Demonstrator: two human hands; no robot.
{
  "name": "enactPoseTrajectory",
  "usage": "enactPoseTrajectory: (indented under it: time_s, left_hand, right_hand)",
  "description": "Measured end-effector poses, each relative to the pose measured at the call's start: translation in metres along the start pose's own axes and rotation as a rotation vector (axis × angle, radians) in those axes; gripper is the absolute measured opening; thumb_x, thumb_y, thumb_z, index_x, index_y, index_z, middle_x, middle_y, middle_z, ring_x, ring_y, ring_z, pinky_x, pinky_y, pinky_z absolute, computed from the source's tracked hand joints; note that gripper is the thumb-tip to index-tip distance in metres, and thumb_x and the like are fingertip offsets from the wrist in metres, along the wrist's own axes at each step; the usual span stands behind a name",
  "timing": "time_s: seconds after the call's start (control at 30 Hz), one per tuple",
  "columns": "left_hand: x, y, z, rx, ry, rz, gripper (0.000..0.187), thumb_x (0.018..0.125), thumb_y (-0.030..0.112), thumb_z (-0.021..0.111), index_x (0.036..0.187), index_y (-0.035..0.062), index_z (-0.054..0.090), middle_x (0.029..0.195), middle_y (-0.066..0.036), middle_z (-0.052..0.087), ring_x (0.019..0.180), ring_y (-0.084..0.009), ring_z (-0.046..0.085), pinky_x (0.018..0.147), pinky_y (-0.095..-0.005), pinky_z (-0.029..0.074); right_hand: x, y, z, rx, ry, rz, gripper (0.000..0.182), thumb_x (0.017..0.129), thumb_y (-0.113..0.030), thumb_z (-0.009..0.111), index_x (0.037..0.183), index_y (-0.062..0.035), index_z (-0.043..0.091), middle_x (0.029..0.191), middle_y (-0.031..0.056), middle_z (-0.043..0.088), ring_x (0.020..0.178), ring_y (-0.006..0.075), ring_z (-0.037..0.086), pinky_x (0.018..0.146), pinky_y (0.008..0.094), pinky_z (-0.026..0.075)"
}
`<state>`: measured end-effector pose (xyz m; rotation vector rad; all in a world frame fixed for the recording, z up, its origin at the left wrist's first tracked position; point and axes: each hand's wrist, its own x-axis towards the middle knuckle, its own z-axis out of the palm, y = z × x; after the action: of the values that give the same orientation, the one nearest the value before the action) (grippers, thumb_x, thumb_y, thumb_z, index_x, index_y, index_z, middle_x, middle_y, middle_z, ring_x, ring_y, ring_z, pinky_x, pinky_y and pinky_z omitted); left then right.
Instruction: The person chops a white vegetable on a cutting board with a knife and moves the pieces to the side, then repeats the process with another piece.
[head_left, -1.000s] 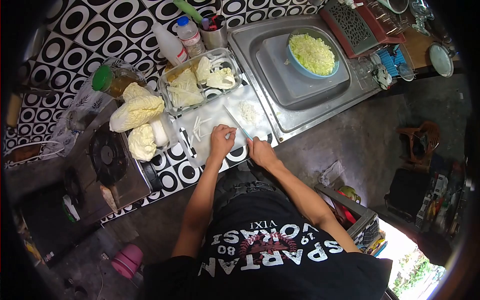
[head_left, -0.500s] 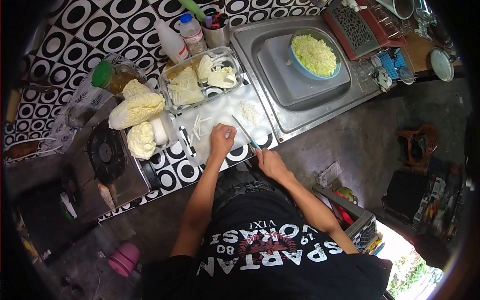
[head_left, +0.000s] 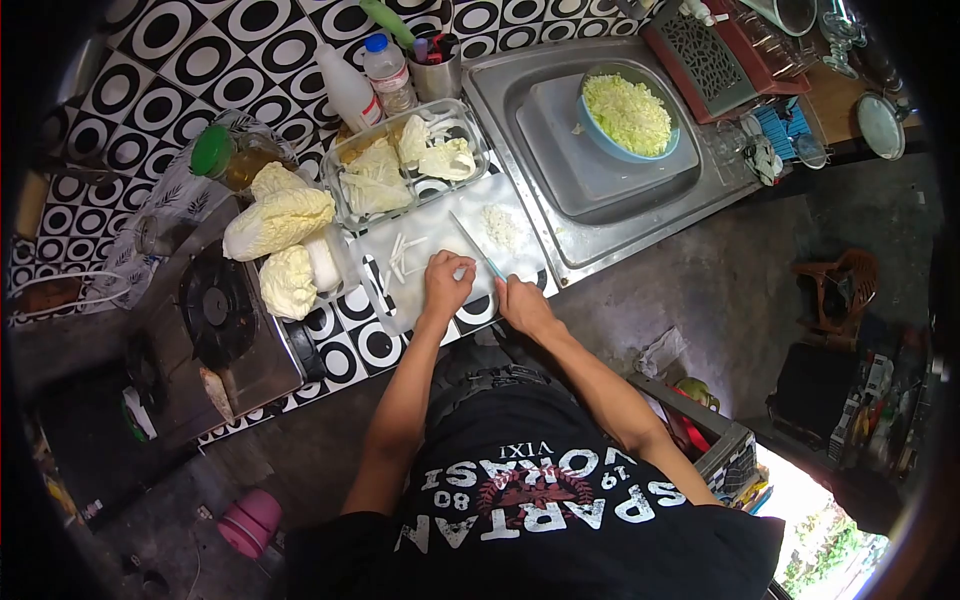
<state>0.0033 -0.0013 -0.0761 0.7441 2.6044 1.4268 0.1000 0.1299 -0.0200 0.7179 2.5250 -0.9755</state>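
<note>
A translucent cutting board (head_left: 425,225) lies on the patterned counter. White strips (head_left: 398,256) rest on its left part, and a pile of finely chopped white pieces (head_left: 500,228) is on its right part. My left hand (head_left: 448,284) is closed at the board's near side, fingers curled together; what they pinch is too small to make out. My right hand (head_left: 522,303) grips the handle of a knife (head_left: 478,246), whose blade points up and left across the board, between my left hand and the chopped pile.
Behind the board sits a clear container (head_left: 347,215) with cabbage leaves. Cabbage pieces (head_left: 278,225) lie to the left, beside a stove (head_left: 250,350). On the right a blue bowl (head_left: 618,148) of shredded cabbage stands in the sink (head_left: 590,250). Bottles (head_left: 388,75) stand at the back.
My right hand and the knife have moved left, closer to my left hand. The view has shifted slightly.
</note>
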Motion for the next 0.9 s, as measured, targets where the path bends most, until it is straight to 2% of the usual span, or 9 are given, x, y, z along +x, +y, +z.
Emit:
enactPoseTrajectory:
  time_s: [0.13,0.33,0.43,0.57,0.73,0.87,0.9]
  left_hand:
    - [-0.001,-0.001,0.001,-0.037,-0.023,-0.062,0.009,0.067,0.007,0.071,0.076,0.0098,0.07,0.077,-0.008,0.059,0.077,-0.0269,0.055,0.068,-0.036,0.046]
    - [-0.001,-0.003,0.003,-0.067,-0.007,-0.051,0.008,0.068,0.007,0.071,0.075,0.0097,0.069,0.075,-0.008,0.058,0.078,-0.0274,0.055,0.07,-0.0371,0.045]
    - [-0.001,-0.003,0.003,-0.087,-0.008,-0.058,0.008,0.068,0.008,0.072,0.075,0.0096,0.069,0.075,-0.008,0.058,0.078,-0.0276,0.054,0.07,-0.0373,0.045]
    - [-0.001,-0.005,0.002,-0.043,-0.009,-0.016,0.009,0.069,0.007,0.072,0.078,0.0088,0.071,0.074,-0.007,0.06,0.075,-0.0245,0.057,0.067,-0.0347,0.046]
    - [-0.001,-0.005,0.001,-0.074,-0.012,0.004,0.008,0.069,0.007,0.07,0.076,0.0087,0.07,0.075,-0.008,0.056,0.078,-0.0276,0.053,0.071,-0.0371,0.043]
    - [-0.004,-0.007,0.003,-0.064,-0.007,0.061,0.007,0.07,0.007,0.068,0.077,0.0083,0.07,0.076,-0.008,0.055,0.078,-0.0277,0.053,0.072,-0.0375,0.043]
    - [-0.005,-0.008,0.004,-0.065,-0.008,0.051,0.007,0.07,0.008,0.068,0.077,0.0084,0.07,0.076,-0.008,0.055,0.078,-0.0276,0.053,0.072,-0.0376,0.043]
  right_hand:
    - [0.005,-0.009,-0.006,-0.019,-0.013,-0.017,0.049,0.097,-0.036,0.035,0.088,0.0071,0.058,0.081,0.0332,0.061,0.082,0.0498,0.059,0.077,0.0543,0.046]
    - [-0.022,-0.012,-0.019,-0.015,-0.083,0.066,0.05,0.096,-0.035,0.037,0.089,0.0083,0.06,0.083,0.0343,0.06,0.086,0.0495,0.058,0.079,0.0531,0.046]
    - [-0.039,-0.005,-0.008,-0.004,0.012,0.057,0.047,0.096,-0.033,0.039,0.085,0.0073,0.059,0.08,0.034,0.059,0.083,0.0508,0.057,0.076,0.0552,0.045]
    - [-0.04,0.012,0.013,-0.003,0.023,0.072,0.045,0.096,-0.033,0.04,0.084,0.0065,0.058,0.08,0.0338,0.059,0.082,0.0512,0.057,0.075,0.0562,0.044]
    - [-0.027,0.012,0.027,0.011,0.119,0.044,0.043,0.096,-0.033,0.04,0.086,0.0062,0.056,0.079,0.0334,0.06,0.081,0.051,0.057,0.073,0.0565,0.045]
    - [-0.003,0.006,0.03,0.067,0.097,0.041,0.043,0.096,-0.033,0.039,0.088,0.0056,0.056,0.079,0.0333,0.06,0.079,0.0503,0.058,0.073,0.0553,0.045]
    - [-0.004,-0.004,0.027,-0.019,0.167,0.016,0.047,0.097,-0.034,0.038,0.083,0.0064,0.056,0.074,0.0327,0.059,0.077,0.0493,0.058,0.07,0.0526,0.046]
